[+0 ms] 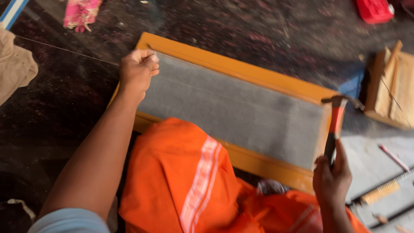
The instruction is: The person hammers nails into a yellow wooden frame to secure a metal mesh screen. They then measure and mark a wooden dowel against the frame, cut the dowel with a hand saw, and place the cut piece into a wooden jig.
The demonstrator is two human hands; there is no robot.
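While the right hand (331,179) grips the hammer (335,125) by its black-and-orange handle, head poised over the right end of the wooden frame (241,71), the left hand (138,71) is curled into a fist at the frame's far left corner, seemingly pulling the grey mesh (233,110) taut. The frame lies flat on the dark floor (64,112), its near edge partly under the person's orange cloth (181,177). If the fist slackens, the mesh could likely sag or wrinkle; a glancing blow might dent the frame's painted rail. Wooden pieces (390,88) lie to the right.
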